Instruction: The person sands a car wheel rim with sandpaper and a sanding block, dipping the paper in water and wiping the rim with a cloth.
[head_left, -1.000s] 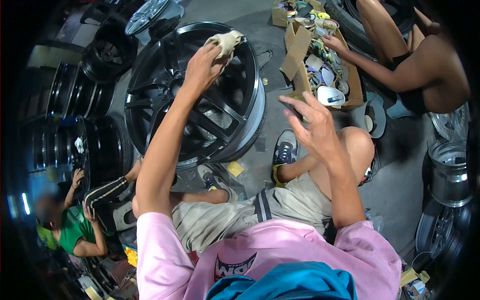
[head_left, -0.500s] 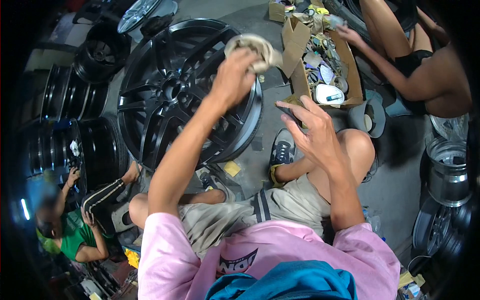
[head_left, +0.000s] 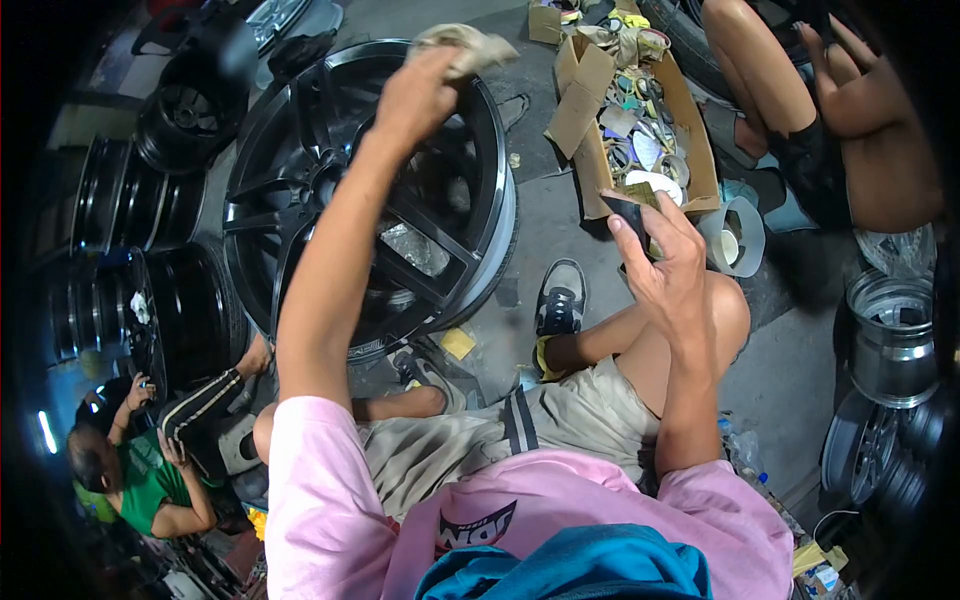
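My left hand grips a crumpled beige cloth at the far upper edge of a big black wheel rim. The rim lies face up on the floor in front of me, with thick spokes and a tyre showing below its edge. My forearm hides part of its hub. Above my right knee, my right hand pinches a dark flat piece with an olive-brown face between thumb and fingers. That hand is apart from the rim, near the front of a cardboard box.
The box holds tape rolls and scraps. Beside it stands a grey-white plastic container. A co-worker sits at the right, another in green at the lower left. Black rims stand at left, a silver rim at right.
My left hand has moved up and left with the cloth along the rim's edge. My right hand has shifted slightly right and down; the co-worker's hand has left the box.
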